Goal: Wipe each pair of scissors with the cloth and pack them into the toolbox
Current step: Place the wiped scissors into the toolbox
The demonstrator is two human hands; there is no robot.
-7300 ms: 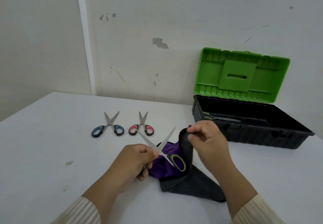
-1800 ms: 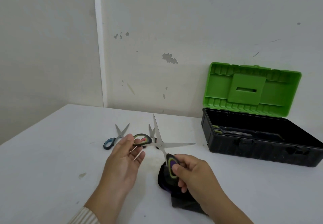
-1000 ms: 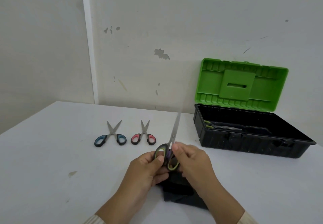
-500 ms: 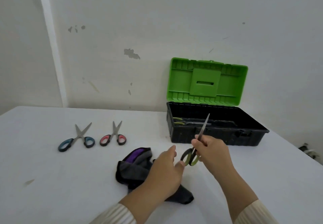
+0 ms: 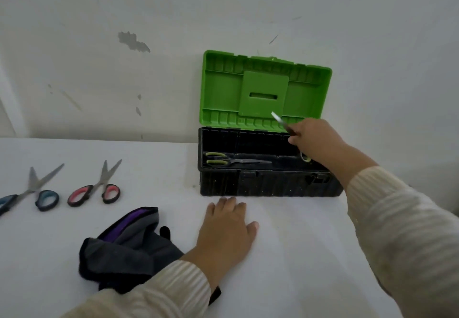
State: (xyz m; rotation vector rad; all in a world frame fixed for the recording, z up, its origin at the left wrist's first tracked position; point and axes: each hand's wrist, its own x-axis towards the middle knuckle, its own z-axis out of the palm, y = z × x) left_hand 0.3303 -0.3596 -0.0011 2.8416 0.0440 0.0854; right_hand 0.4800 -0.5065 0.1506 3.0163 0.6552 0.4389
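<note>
Right grip (image 5: 315, 141) is over the right end of the open toolbox (image 5: 268, 185), fingers curled round the green-handled scissors (image 5: 281, 120). The blades are together, with the tip pointing up and left across the green lid (image 5: 223, 89). One handle loop shows just below the hand, inside the box. Can't tell if the scissors touch the box floor.

Left grip (image 5: 224, 233) is flat on the desk (image 5: 310, 255), palm down, fingers straight and relaxed, holding nothing. Its fingertips are just short of the toolbox front wall.

A second green-handled pair (image 5: 236, 161) lies flat in the left half of the box, handles left, blades pointing right.

The lid stands upright against the wall (image 5: 124, 69).

Not yet packed:
- Red-handled scissors (image 5: 98, 190) on the desk left of the box, blades slightly apart and pointing away.
- Blue-handled scissors (image 5: 33, 192) further left, blades open wider, one handle cut by the frame edge.

Cloth (image 5: 129, 248) (dark grey with a purple inner face) is bunched on the desk near the left forearm, whose cream sleeve (image 5: 173, 290) overlaps its near edge. It is apart from all the scissors.
</note>
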